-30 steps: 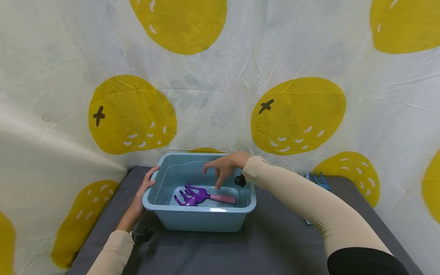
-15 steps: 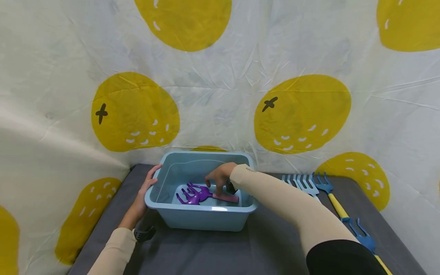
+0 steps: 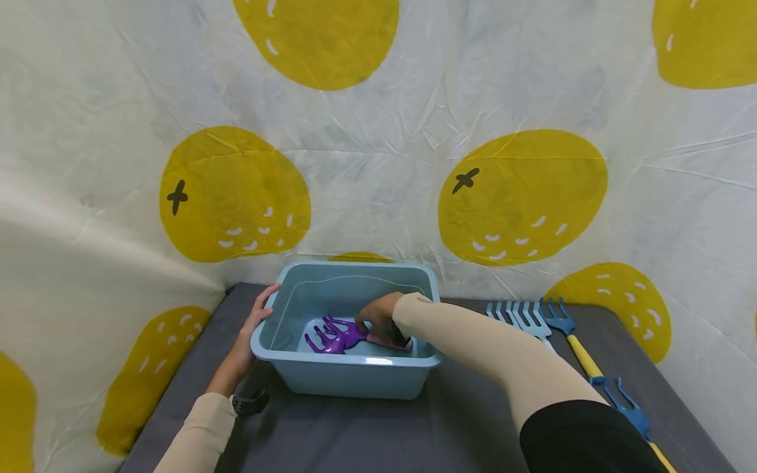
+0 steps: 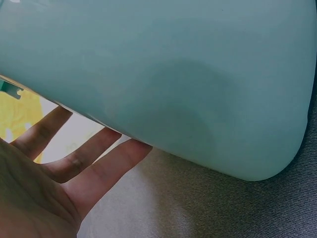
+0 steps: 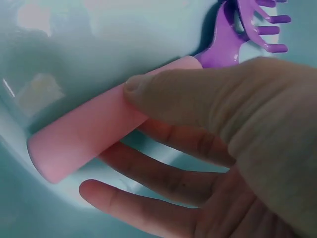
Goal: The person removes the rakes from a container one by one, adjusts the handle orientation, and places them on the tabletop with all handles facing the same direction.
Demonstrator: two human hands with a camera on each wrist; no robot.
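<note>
Head view: right hand [image 3: 379, 315], lower than before, grips pink handle [image 5: 101, 118].

Smooth plastic basin [image 3: 343, 380], glossy rake head [image 3: 353, 335], matt handle [image 5: 84, 129], woven cloth [image 3: 355, 437]

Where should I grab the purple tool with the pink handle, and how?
Probably by its pink handle, from above: it's a straight cylinder lying low inside the blue tub, which opens upward. The purple prongs look awkward to hold.

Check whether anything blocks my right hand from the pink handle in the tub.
Nothing visible stands between them: your right hand has its thumb directly on the pink handle, down inside the blue tub.
</note>
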